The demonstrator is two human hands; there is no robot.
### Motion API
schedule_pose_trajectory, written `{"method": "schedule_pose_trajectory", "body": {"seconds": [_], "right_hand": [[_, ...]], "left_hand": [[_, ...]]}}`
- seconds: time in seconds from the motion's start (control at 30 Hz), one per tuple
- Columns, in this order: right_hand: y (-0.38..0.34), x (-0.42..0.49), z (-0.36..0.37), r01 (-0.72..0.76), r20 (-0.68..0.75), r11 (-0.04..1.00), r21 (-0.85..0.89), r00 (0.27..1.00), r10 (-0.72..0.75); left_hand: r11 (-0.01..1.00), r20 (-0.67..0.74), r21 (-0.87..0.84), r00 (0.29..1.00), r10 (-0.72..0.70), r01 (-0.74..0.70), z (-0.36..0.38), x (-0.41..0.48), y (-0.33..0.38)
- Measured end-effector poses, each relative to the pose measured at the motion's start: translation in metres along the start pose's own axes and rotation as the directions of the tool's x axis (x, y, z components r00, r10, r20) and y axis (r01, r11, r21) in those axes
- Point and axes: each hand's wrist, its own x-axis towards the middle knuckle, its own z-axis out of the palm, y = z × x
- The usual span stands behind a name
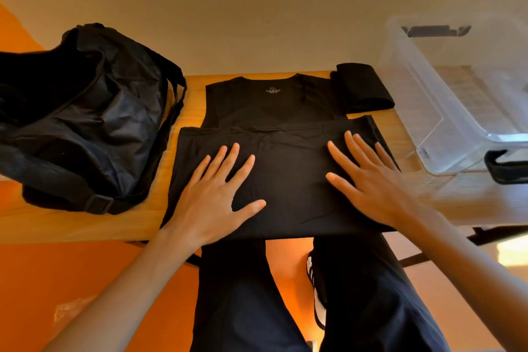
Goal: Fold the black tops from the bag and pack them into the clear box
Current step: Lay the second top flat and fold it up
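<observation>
A black top (274, 106) lies flat in the middle of the wooden table (71, 223), neck away from me, its lower half doubled up over its middle. My left hand (217, 194) rests flat with spread fingers on the left of the doubled part. My right hand (368, 180) presses flat on its right side. A second black top (361, 87), folded small, lies at the far right of the spread one. The black bag (80, 114) slumps on the table's left. The clear box (457, 100) stands open on the right, nothing visible inside.
The box has black latch handles (505, 168) at its near end. The table's far edge meets a pale wall. My legs in dark trousers and a black-and-white shoe (315, 288) stand on an orange floor below the table's near edge.
</observation>
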Motion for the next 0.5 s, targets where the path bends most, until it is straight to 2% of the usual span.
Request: {"method": "schedule_pose_trajectory", "body": {"seconds": [0.1, 0.2, 0.3, 0.4, 0.5], "right_hand": [[0.003, -0.003, -0.005, -0.044, -0.004, 0.999, -0.024, 0.999, 0.044], [-0.024, -0.02, -0.012, 0.049, -0.04, 0.999, -0.017, 0.998, -0.049], [-0.042, -0.04, -0.001, 0.15, -0.008, 0.988, -0.028, 0.989, -0.15], [-0.027, -0.047, 0.006, 0.106, -0.023, 0.994, -0.027, 0.994, -0.107], [-0.007, -0.057, 0.003, 0.133, -0.008, 0.99, -0.054, 0.991, -0.133]], "left_hand": [[1.0, -0.021, -0.018, 1.0, -0.016, 0.016, -0.004, -0.003, 0.002], [0.998, -0.033, -0.059, 0.999, 0.025, -0.027, -0.006, -0.014, 0.014], [0.997, -0.001, -0.008, 0.997, 0.074, -0.074, -0.004, -0.026, 0.017], [0.991, -0.001, 0.036, 0.992, 0.127, -0.127, -0.002, -0.035, 0.004], [0.98, -0.016, 0.09, 0.984, 0.18, -0.178, 0.004, -0.048, -0.014]]}}
